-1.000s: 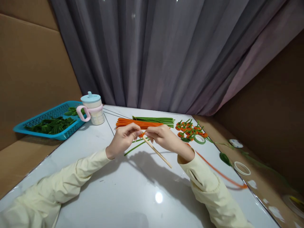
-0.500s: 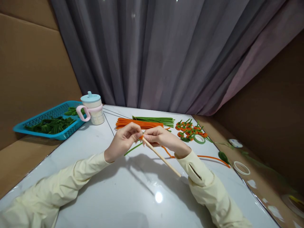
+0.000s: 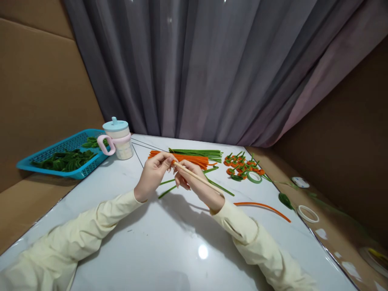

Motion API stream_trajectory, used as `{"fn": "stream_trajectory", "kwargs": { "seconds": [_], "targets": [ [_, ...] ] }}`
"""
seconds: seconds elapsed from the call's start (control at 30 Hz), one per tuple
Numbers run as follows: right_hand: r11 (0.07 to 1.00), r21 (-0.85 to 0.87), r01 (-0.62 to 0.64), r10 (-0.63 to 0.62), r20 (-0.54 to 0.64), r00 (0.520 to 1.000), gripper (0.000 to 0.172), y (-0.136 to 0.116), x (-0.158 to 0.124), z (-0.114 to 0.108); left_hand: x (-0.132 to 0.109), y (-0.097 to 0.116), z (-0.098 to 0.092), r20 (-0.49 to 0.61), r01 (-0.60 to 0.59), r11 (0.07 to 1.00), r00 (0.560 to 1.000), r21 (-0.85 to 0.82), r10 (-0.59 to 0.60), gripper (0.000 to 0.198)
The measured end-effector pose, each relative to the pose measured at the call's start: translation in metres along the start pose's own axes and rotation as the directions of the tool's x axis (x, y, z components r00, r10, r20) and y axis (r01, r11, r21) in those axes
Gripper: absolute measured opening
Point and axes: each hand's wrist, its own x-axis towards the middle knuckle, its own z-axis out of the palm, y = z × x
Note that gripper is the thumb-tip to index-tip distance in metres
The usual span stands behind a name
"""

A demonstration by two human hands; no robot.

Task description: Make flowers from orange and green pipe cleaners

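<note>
My left hand (image 3: 154, 176) pinches the tip of a pale wooden stick (image 3: 209, 184), where a bit of orange fuzzy pipe cleaner shows between the fingertips. My right hand (image 3: 195, 184) is curled close beside it, its fingertips at the wrapped tip, with the stick lying slanted across the back of the hand. A long orange pipe cleaner (image 3: 263, 205) trails out from behind my right forearm; its run through the right fingers is hidden. Beneath my hands lie several loose green pipe cleaners (image 3: 222, 188).
Orange pipe cleaners (image 3: 194, 160) and green ones (image 3: 200, 152) lie bundled behind my hands. Small orange pieces with green stems (image 3: 239, 163) and green tape (image 3: 254, 177) sit right. A blue basket (image 3: 75, 174) holds green leaves, beside a lidded cup (image 3: 123, 141).
Both hands have shifted slightly up and left, and the right hand has turned. The stick lies flatter, over the right hand. The orange tail has drawn slightly left, and more green pipe cleaners show.
</note>
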Motion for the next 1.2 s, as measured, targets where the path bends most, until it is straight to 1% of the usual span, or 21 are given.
{"fn": "stream_trajectory", "kwargs": {
  "seconds": [0.07, 0.13, 0.2, 0.27, 0.33, 0.4, 0.47, 0.57, 0.67, 0.73, 0.8, 0.87, 0.93, 0.97, 1.03, 1.13, 1.2],
  "targets": [
    [0.992, -0.118, 0.045, -0.058, -0.104, 0.993, 0.024, 0.007, -0.003, 0.010, 0.002, -0.005, 0.000, -0.027, -0.014, 0.998, 1.000, 0.056, 0.016, 0.029],
    [0.975, -0.221, 0.023, -0.053, -0.134, 0.990, 0.026, 0.011, -0.005, 0.016, 0.003, -0.011, 0.000, -0.042, -0.069, 0.985, 0.996, 0.159, 0.076, 0.026],
    [0.951, -0.308, -0.018, -0.015, -0.105, 0.994, 0.025, 0.011, -0.008, 0.018, 0.004, -0.017, -0.001, -0.033, -0.167, 0.944, 0.982, 0.286, 0.184, 0.023],
    [0.918, -0.394, -0.048, 0.034, -0.041, 0.999, 0.022, 0.005, -0.010, 0.017, 0.005, -0.023, -0.002, 0.002, -0.277, 0.877, 0.954, 0.392, 0.301, 0.021],
    [0.866, -0.496, -0.052, 0.065, 0.008, 0.998, 0.020, -0.004, -0.013, 0.015, 0.005, -0.027, -0.003, 0.043, -0.359, 0.813, 0.923, 0.459, 0.383, 0.021],
    [0.786, -0.618, -0.029, 0.059, 0.027, 0.998, 0.022, -0.014, -0.015, 0.012, 0.006, -0.029, -0.004, 0.074, -0.409, 0.762, 0.899, 0.502, 0.432, 0.020],
    [0.696, -0.718, 0.012, 0.021, 0.037, 0.999, 0.022, -0.021, -0.017, 0.009, 0.007, -0.031, -0.005, 0.104, -0.447, 0.718, 0.877, 0.534, 0.470, 0.021],
    [0.590, -0.803, 0.088, -0.044, 0.077, 0.996, 0.020, -0.026, -0.017, 0.004, 0.006, -0.034, -0.005, 0.168, -0.499, 0.661, 0.850, 0.560, 0.500, 0.024],
    [0.491, -0.862, 0.123, -0.068, 0.103, 0.992, 0.019, -0.028, -0.017, 0.000, 0.006, -0.037, -0.005, 0.210, -0.499, 0.646, 0.855, 0.577, 0.474, 0.028],
    [0.407, -0.906, 0.113, -0.062, 0.096, 0.993, 0.018, -0.031, -0.018, -0.002, 0.006, -0.036, -0.005, 0.207, -0.478, 0.663, 0.870, 0.577, 0.447, 0.029],
    [0.303, -0.949, 0.088, -0.078, 0.068, 0.995, 0.015, -0.035, -0.020, -0.002, 0.005, -0.032, -0.004, 0.185, -0.428, 0.709, 0.899, 0.560, 0.397, 0.030],
    [0.186, -0.981, 0.049, -0.139, 0.023, 0.990, 0.011, -0.040, -0.022, -0.001, 0.005, -0.028, -0.003, 0.158, -0.352, 0.774, 0.935, 0.527, 0.318, 0.030],
    [0.074, -0.997, 0.010, -0.200, -0.005, 0.980, 0.020, -0.043, -0.023, -0.001, 0.004, -0.023, -0.002, 0.142, -0.280, 0.832, 0.960, 0.479, 0.241, 0.032],
    [0.029, -1.000, -0.001, -0.209, -0.007, 0.978, 0.023, -0.043, -0.023, -0.001, 0.003, -0.021, -0.002, 0.139, -0.249, 0.857, 0.968, 0.452, 0.208, 0.033],
    [-0.010, -1.000, 0.003, -0.173, 0.005, 0.985, 0.024, -0.043, -0.022, -0.002, 0.001, -0.017, -0.001, 0.135, -0.182, 0.902, 0.981, 0.392, 0.140, 0.034],
    [0.014, -1.000, 0.005, -0.100, 0.003, 0.995, 0.026, -0.041, -0.020, -0.005, 0.000, -0.009, 0.001, 0.136, -0.056, 0.956, 0.991, 0.287, 0.017, 0.033],
    [0.027, -1.000, -0.002, -0.094, -0.005, 0.996, 0.024, -0.040, -0.018, -0.007, 0.001, -0.004, 0.001, 0.161, 0.026, 0.979, 0.985, 0.203, -0.060, 0.034]
  ]
}}
